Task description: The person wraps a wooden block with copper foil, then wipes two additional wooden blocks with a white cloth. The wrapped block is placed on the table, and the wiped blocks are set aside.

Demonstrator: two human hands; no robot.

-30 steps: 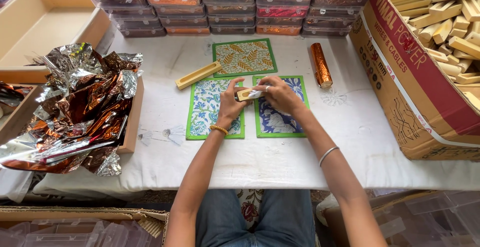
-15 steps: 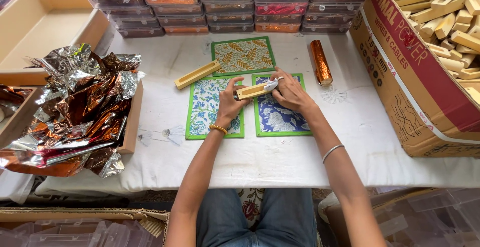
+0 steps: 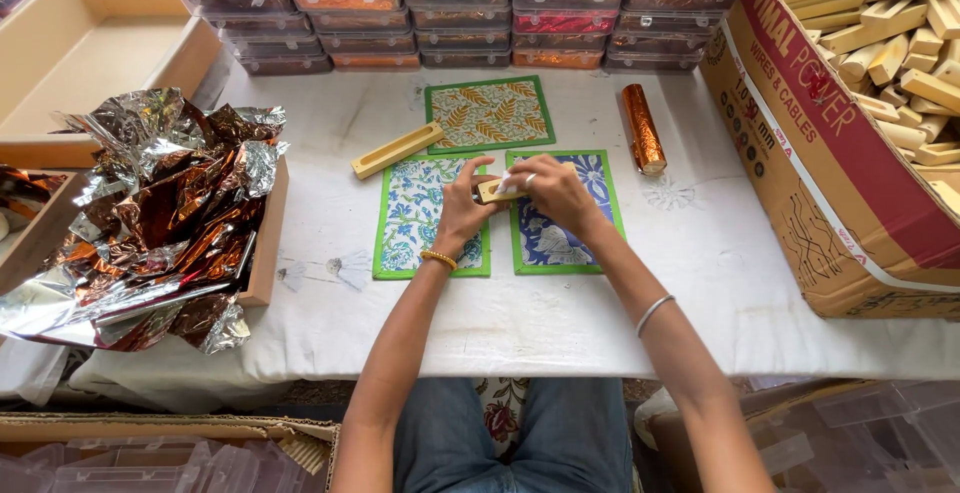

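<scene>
Left hand and right hand have fingers closed around a small pale wooden block above two floral printed cards.

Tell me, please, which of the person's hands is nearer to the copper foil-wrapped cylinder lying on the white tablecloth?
Right. The right hand is just left of the copper foil-wrapped cylinder, apart from it; the left hand sits farther left, beyond the small wooden block both hands hold.
</scene>
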